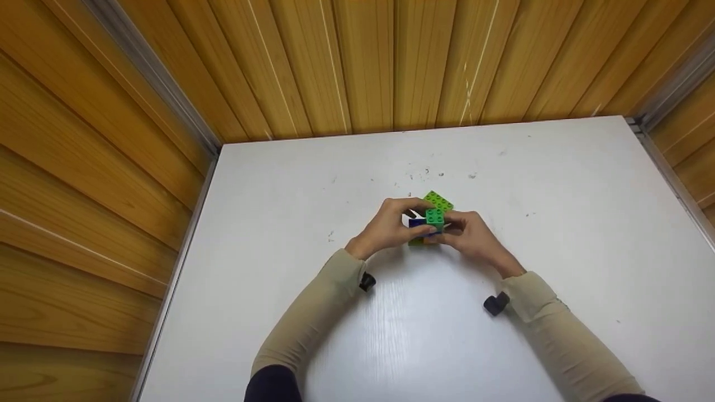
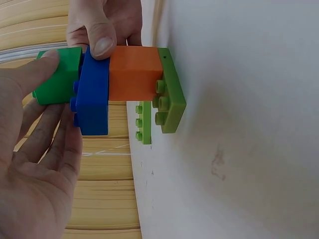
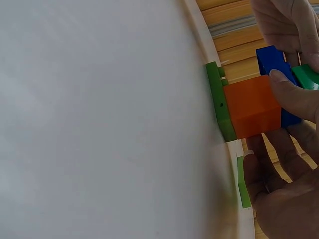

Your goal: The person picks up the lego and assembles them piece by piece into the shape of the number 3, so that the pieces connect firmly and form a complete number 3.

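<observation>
A small tower of toy building blocks stands between my hands. In the left wrist view a light green plate [image 2: 172, 107] forms its base, with an orange block [image 2: 134, 74] on it, then a blue block [image 2: 93, 94], and a green block [image 2: 60, 77] uppermost. My left hand [image 1: 385, 226] pinches the green block, thumb on its near side and fingers behind. Lower on the tower, my right hand [image 1: 472, 234] grips the blue block, its thumb near the seam with the orange one. Several studs of the blue block show beside the green one.
Just behind the tower a second light green plate [image 1: 439, 200] lies on the white table [image 1: 279, 223]. Wood-panelled walls [image 1: 363, 67] rise along the table's back and left side. Black wrist devices [image 1: 495, 304] hang beside both sleeves.
</observation>
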